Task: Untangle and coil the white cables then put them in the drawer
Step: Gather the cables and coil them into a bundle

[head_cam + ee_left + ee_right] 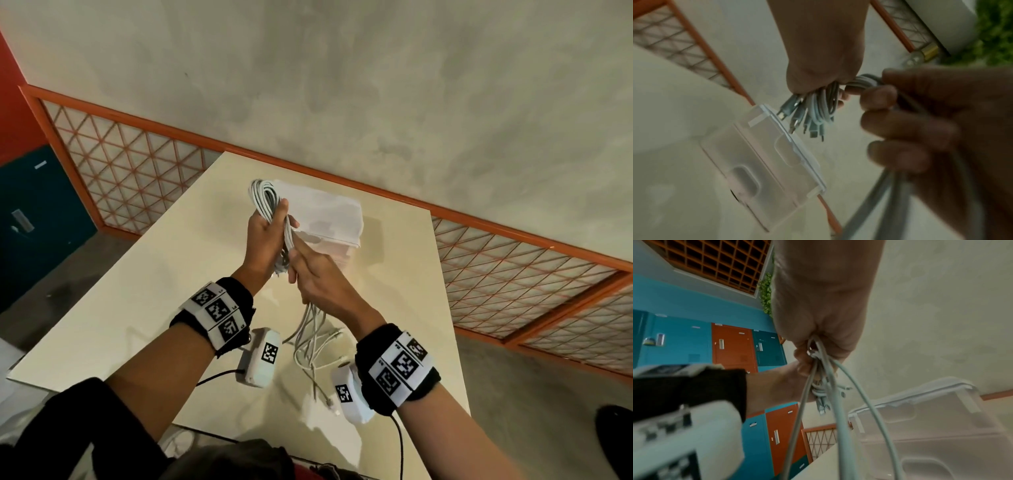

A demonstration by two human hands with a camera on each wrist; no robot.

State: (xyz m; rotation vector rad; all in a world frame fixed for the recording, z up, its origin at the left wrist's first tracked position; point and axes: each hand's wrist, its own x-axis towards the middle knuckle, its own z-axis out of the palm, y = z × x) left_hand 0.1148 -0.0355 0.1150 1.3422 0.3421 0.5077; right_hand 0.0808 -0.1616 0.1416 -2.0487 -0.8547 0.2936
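My left hand (265, 236) is raised above the table and grips a coiled bundle of white cables (263, 195). In the left wrist view the connector ends (809, 116) hang below that hand (824, 56). Just beneath it my right hand (315, 277) is curled round the loose strands, seen close in the right wrist view (818, 353). From there the strands (313, 342) drop in a tangle onto the table (137, 291). The translucent white drawer unit (329, 212) stands on the table right behind both hands, its drawers pushed in.
The table's edges are near on the left and right. An orange lattice railing (137, 164) runs behind it against a grey wall. Blue and orange lockers (731, 345) stand off to the left.
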